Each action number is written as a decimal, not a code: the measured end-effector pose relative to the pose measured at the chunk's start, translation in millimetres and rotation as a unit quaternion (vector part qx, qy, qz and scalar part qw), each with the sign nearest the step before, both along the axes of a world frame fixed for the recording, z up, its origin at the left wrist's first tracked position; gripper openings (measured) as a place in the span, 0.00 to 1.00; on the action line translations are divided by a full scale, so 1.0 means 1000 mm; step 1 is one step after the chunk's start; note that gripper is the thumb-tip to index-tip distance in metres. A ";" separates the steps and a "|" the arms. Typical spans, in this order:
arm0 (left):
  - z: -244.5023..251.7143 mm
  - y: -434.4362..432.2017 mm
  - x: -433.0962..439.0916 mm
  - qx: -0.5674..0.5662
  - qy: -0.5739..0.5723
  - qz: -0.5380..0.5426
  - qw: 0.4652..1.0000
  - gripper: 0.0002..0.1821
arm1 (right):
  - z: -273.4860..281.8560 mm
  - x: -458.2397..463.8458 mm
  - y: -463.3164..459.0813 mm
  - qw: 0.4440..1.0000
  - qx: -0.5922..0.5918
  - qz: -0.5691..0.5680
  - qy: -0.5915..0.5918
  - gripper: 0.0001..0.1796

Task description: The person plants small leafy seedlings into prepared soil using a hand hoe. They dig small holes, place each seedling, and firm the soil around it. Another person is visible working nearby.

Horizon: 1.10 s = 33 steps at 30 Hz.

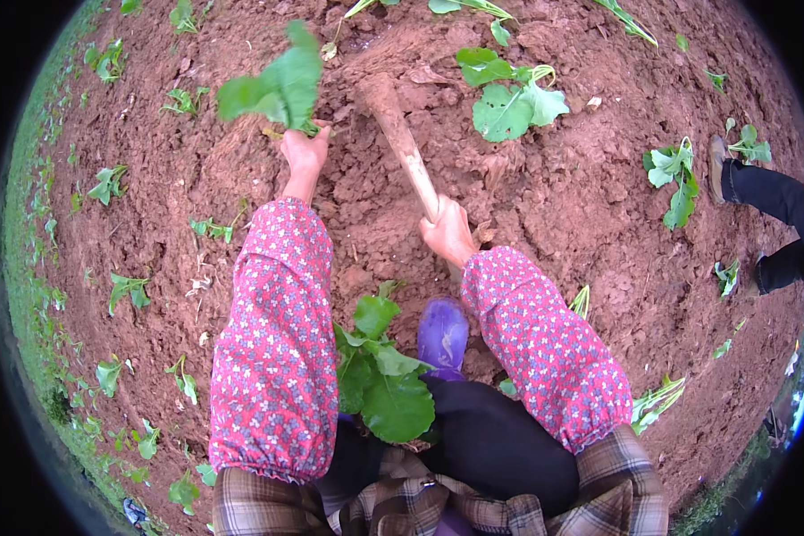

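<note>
My left hand (305, 151) grips a leafy green seedling (278, 87) by its stem base, with its broad leaves blurred and pointing away from me. In my right hand (450, 231) is the wooden handle (409, 157) of a hand tool, probably a hoe. The tool's far end is caked in red soil, and its blade cannot be made out. Loose, crumbly soil (368, 194) lies between my hands. Close to my purple boot (443, 335) stands another broad-leaved plant (388, 378), partly covered by my left sleeve.
An uprooted seedling (512, 100) lies on the soil ahead to the right, with another (673, 177) farther right. Small plants (109, 184) stand in rows at left, beside a green strip (23, 234). Another person's dark-trousered legs (770, 194) are at the right edge.
</note>
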<state>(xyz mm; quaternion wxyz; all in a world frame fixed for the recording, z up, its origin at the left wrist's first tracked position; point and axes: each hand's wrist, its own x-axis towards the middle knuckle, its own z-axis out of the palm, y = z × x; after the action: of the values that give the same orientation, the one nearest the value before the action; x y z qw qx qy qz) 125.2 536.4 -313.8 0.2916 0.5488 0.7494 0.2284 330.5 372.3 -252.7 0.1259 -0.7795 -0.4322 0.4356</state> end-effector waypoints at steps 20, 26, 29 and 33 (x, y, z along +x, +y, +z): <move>-0.080 0.001 -0.008 -0.089 -0.007 -0.165 0.982 0.10 | 0.007 0.004 0.019 0.989 0.085 -0.047 0.111 0.12; -0.080 -0.009 -0.009 -0.023 0.000 -0.177 0.984 0.15 | 0.045 0.024 0.005 0.959 0.049 -0.129 0.249 0.12; -0.088 -0.010 -0.012 0.029 0.109 -0.245 0.963 0.17 | 0.060 0.029 -0.012 0.976 -0.033 -0.130 0.170 0.12; -0.086 -0.014 -0.008 0.020 0.006 -0.177 0.984 0.12 | 0.032 0.019 -0.007 0.998 0.021 -0.039 0.039 0.14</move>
<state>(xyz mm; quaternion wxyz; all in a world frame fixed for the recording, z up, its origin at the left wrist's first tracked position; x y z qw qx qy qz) 117.2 522.9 -399.7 0.3113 0.6799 0.6377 0.1849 349.3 365.8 -220.2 0.1756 -0.7753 -0.4053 0.4515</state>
